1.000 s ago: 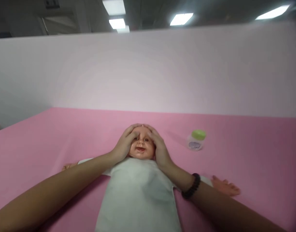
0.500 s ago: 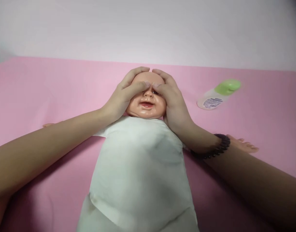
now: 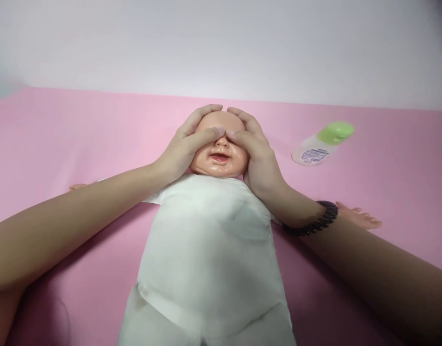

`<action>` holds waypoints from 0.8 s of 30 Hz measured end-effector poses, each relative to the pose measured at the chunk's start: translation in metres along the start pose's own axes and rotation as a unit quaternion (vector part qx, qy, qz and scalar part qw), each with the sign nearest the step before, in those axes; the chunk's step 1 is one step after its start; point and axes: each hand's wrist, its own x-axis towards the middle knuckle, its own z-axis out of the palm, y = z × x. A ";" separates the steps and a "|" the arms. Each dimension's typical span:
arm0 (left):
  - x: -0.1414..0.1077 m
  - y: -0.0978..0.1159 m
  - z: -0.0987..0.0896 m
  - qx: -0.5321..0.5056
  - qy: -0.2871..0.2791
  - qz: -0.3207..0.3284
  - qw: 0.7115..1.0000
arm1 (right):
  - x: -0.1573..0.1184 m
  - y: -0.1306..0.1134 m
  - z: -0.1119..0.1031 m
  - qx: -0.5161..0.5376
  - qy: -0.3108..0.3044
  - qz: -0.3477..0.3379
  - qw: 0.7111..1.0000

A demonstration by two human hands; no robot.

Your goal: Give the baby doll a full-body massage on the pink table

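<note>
A baby doll (image 3: 213,240) with a white cloth body and a shiny plastic head lies on its back. My left hand (image 3: 184,142) cups one side of the head, fingers curved over the top and thumb laid across the eye beside the nose. From the other side my right hand (image 3: 258,151) holds the head the same way, a dark coiled band (image 3: 323,218) around its wrist. Both thumb tips lie close together at the bridge of the nose. The doll's eyes are hidden under the thumbs; its nose and red open mouth show between my palms.
A white bottle (image 3: 314,150) with a green cap stands to the right of the head, leaning in view. Pink sheeting (image 3: 98,125) lies under the doll, with a pale wall (image 3: 221,48) behind. The doll's plastic hands (image 3: 359,217) stick out beyond my forearms.
My right thumb has shifted slightly down and outward, covering the doll's eye that partly showed before. Both hands stay around the head. The view has shifted a little.
</note>
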 end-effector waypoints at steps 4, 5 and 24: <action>0.001 -0.002 0.000 -0.010 -0.001 -0.005 1.000 | 0.004 0.004 -0.002 0.024 -0.012 -0.007 1.000; 0.001 -0.001 0.000 -0.018 0.005 -0.008 1.000 | 0.004 0.005 -0.003 0.033 -0.010 -0.008 0.999; -0.001 0.002 0.001 -0.015 0.017 -0.009 1.000 | 0.007 0.008 -0.005 0.027 0.011 -0.001 1.000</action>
